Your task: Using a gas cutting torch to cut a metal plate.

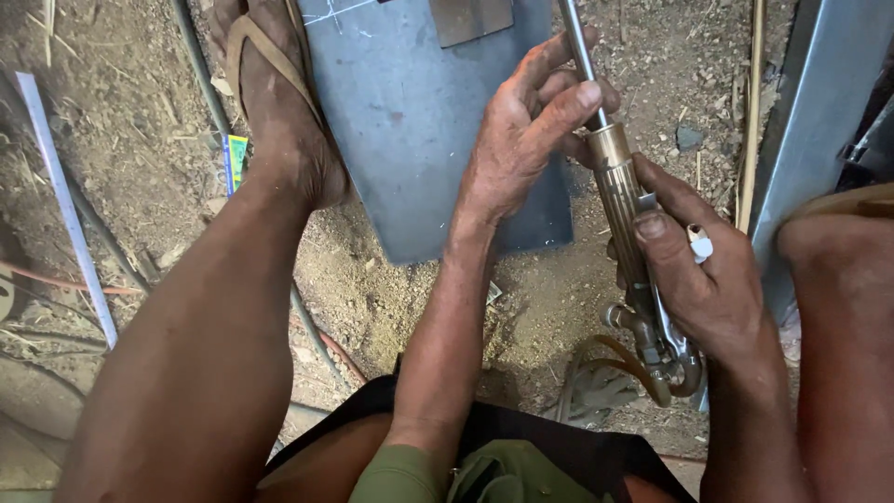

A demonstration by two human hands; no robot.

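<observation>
Brass-coloured fluted metal torch handle (622, 200) with thin steel tube (579, 51) and valve fittings at lower end, held mid-frame above dirt ground (438, 298). Left hand (526, 140) reached forward, palm down, fingers curled shut around junction of tube and brass collar. Right hand (708, 279) clamped around lower handle, thumb laid flat along fluted grip, fingers wrapped behind. Long axis near vertical in view, tilted slightly; tube end pointing away from body toward top edge, valve end toward lap. Surface dull, grimy, worn. Grey steel plate (410, 121) lying beneath, sandalled foot (275, 93) resting beside its left edge.
</observation>
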